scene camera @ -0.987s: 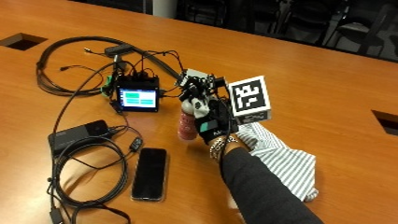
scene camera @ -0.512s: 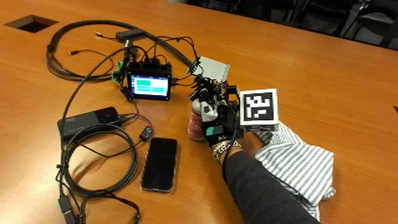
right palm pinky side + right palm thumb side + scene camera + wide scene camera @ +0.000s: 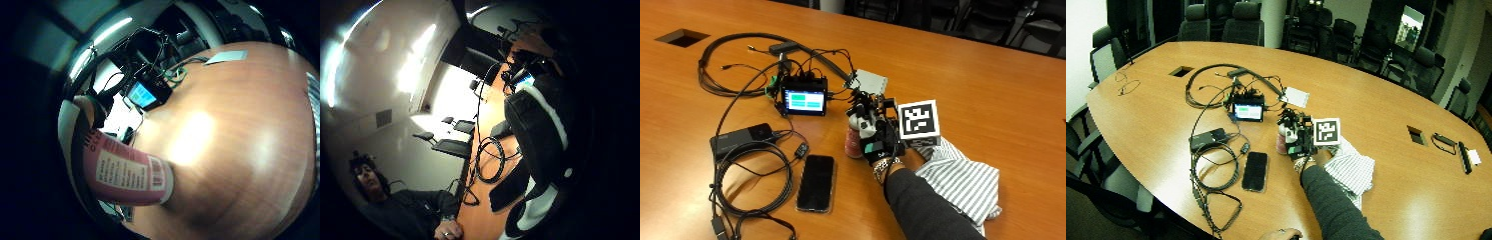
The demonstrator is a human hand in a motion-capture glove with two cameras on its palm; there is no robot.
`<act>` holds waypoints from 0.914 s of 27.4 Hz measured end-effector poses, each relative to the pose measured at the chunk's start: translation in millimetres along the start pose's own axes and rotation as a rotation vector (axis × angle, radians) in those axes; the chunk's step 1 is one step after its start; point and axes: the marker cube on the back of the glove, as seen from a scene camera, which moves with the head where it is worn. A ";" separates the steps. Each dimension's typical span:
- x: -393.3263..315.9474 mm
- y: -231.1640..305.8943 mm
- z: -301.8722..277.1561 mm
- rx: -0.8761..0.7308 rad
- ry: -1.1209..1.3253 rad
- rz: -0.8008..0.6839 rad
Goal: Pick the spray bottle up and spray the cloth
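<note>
The table [image 3: 986, 80] is orange-brown wood. The spray bottle [image 3: 853, 142] is pink, with a white label printed in dark text and a barcode. The cloth [image 3: 966, 182] is white with thin grey stripes. The right hand [image 3: 874, 134] wears a black glove, and the sleeve [image 3: 926, 210] is dark grey. The phone [image 3: 816, 182] is black. The small device [image 3: 804, 96] is black with a blue-green screen. The cables [image 3: 740, 165] are black.

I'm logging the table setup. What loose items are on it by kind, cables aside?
Spray bottle: 1
Striped cloth: 1
Phone: 1
Lit screen: 1
Black box: 1
Grey box: 1
Total: 6
</note>
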 end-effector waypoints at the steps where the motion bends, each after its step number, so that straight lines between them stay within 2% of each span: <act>1: 2.6 1.1 3.4 -0.029 0.010 0.012; 5: 8.9 -0.5 17.7 -0.143 0.069 0.063; 11: 2.9 -18.7 13.9 -0.227 0.200 0.127; 21: -37.9 -26.8 -44.7 -0.536 0.779 0.030; 25: -54.6 0.1 -60.5 -0.675 0.854 0.019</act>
